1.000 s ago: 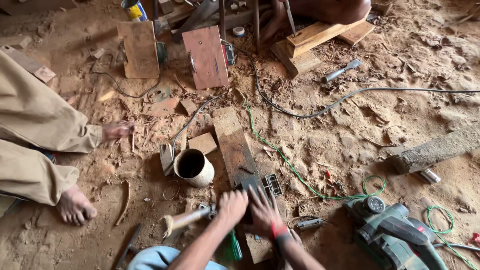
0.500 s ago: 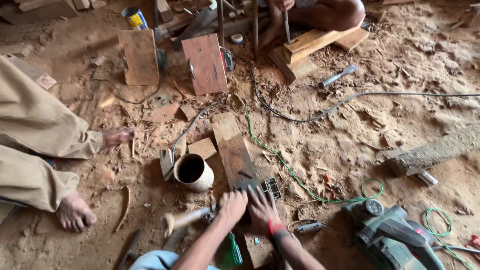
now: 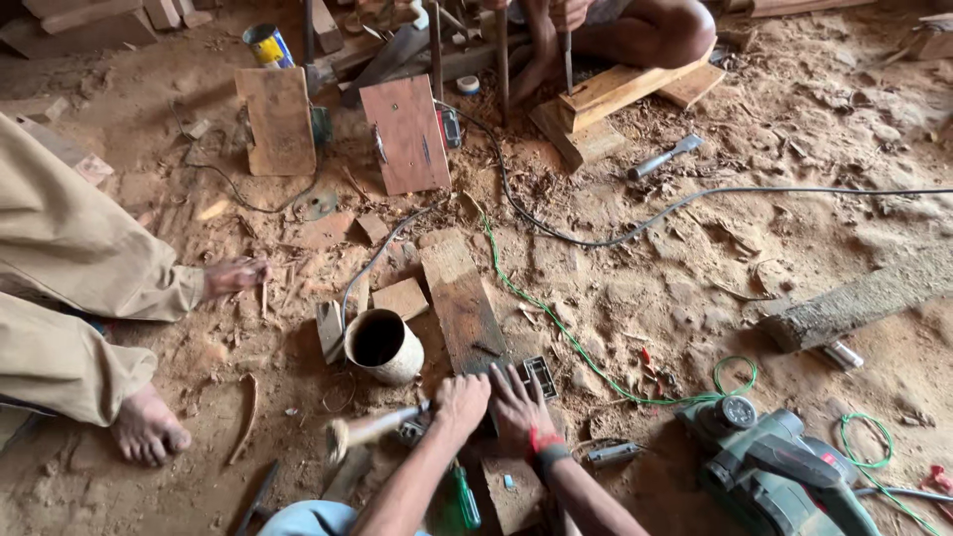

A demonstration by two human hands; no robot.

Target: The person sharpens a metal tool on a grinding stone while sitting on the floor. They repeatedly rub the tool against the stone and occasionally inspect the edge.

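- Left hand (image 3: pixel 463 396) and right hand (image 3: pixel 516 402) stay pressed side by side on the near end of the wooden plank (image 3: pixel 462 298) on the dirt floor, as half a second ago.
- Both grips: fingers spread flat, holding nothing.
- Small metal grid piece (image 3: pixel 541 374) just beyond right fingertips.
- Mallet (image 3: pixel 369 430) lies by the left wrist, unmoved.
- Tin cup (image 3: pixel 383 344) stands left of plank.
- Green planer (image 3: pixel 779 467) to the right; view has shifted slightly.

One view only — a camera on the person's head, looking steeply down and forward over a dirt floor. The wooden plank (image 3: pixel 462 303) sits near frame centre; the wearer's forearms enter just below it — close — while another seated person lies far beyond, at the top edge.
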